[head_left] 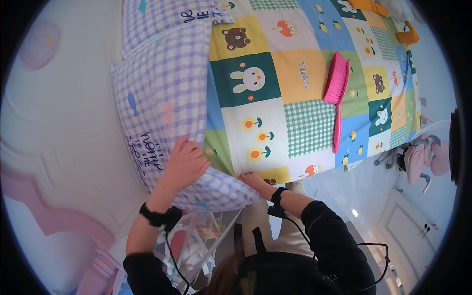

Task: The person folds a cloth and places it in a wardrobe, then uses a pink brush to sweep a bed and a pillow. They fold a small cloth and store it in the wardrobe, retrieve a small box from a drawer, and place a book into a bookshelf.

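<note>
A pillow (172, 93) in a purple-and-white checked case lies at the head of the bed, on a patchwork bed cover (307, 73) with bears, rabbits and flowers. My left hand (187, 164) is closed on the pillow's inner edge, near its close end. At the near side of the bed, my right hand (254, 182) has its fingers bent down where the pillow's corner meets the cover. What those fingers pinch is hidden. A pink bed brush (337, 81) rests on the cover to the right, bristles toward the left.
Another checked pillow (152, 22) lies beyond the first. A pale headboard (69, 98) borders the left. Below the pillow stands a clear container (196, 241) with mixed items. Orange-and-white soft things (368, 6) sit at the far end; a pink chair (420, 160) stands right.
</note>
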Demonstrator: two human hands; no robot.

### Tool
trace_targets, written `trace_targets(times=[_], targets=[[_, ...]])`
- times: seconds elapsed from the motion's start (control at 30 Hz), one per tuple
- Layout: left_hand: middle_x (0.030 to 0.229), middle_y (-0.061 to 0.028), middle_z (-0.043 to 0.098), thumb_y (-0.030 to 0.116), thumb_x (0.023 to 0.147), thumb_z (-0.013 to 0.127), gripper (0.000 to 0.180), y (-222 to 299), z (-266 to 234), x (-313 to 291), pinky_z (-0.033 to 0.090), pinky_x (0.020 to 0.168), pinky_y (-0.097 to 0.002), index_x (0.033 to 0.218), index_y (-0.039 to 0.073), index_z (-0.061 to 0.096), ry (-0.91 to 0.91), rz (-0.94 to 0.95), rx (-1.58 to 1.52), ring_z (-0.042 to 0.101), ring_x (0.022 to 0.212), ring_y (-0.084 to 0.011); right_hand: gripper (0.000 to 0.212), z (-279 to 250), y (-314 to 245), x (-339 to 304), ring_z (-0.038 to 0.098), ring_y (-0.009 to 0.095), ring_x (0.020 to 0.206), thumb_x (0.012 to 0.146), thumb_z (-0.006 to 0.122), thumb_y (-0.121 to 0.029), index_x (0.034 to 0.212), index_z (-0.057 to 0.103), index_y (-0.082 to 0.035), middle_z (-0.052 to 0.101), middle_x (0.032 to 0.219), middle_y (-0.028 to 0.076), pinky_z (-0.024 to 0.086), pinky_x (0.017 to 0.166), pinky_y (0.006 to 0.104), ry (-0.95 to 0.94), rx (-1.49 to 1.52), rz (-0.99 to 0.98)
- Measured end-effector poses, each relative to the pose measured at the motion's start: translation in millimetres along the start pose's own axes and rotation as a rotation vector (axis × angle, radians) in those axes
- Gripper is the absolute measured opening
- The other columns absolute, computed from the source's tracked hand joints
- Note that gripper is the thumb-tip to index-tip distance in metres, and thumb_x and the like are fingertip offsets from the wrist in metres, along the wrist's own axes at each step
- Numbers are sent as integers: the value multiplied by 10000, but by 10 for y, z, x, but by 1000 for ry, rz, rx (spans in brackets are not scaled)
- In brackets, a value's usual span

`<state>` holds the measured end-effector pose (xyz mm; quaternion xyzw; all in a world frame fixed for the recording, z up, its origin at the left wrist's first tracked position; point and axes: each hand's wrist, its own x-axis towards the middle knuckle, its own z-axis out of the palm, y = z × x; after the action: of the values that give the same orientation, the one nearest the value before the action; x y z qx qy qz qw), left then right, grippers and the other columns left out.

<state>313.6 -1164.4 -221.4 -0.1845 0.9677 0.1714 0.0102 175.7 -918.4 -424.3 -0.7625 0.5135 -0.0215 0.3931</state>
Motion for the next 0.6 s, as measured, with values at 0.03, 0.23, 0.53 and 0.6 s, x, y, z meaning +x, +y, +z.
trace_targets(times=[0.03, 0.23, 0.53, 0.6], targets=[[729, -6, 526, 195, 745, 662, 139, -26, 125, 72, 338, 995, -463, 667, 102, 593, 7, 9, 3, 525, 891, -196, 205, 6, 7, -44, 609, 277, 898, 780, 547, -156, 951, 604, -58, 609, 918, 107, 482, 774, 394, 23, 22, 0], [784, -17, 544, 223, 764, 649, 131, -54, 968, 535, 331, 1014, -453, 719, 105, 614, -92, 21, 18, 524, 908, -194, 336, -100, 376, -812, 555, 297, 1025, 783, 528, -88, 1114, 566, -47, 575, 1062, 138, 446, 876, 395, 190, 364, -14], [973, -44, 568, 256, 766, 655, 159, 49, 1618, 650, 256, 1075, -485, 807, 104, 629, -114, -60, -10, 474, 1112, -218, 548, -1260, 1515, -1409, 500, 359, 1137, 713, 622, -22, 1241, 475, -31, 516, 1251, 174, 404, 939, 450, 934, -108, 617], [989, -53, 568, 254, 765, 653, 168, 58, 1620, 615, 251, 1076, -491, 833, 101, 633, -125, -65, -5, 471, 1119, -227, 555, -1543, 1847, -1358, 509, 372, 1116, 741, 618, -31, 1268, 444, -30, 523, 1234, 190, 413, 916, 456, 1025, -159, 872]])
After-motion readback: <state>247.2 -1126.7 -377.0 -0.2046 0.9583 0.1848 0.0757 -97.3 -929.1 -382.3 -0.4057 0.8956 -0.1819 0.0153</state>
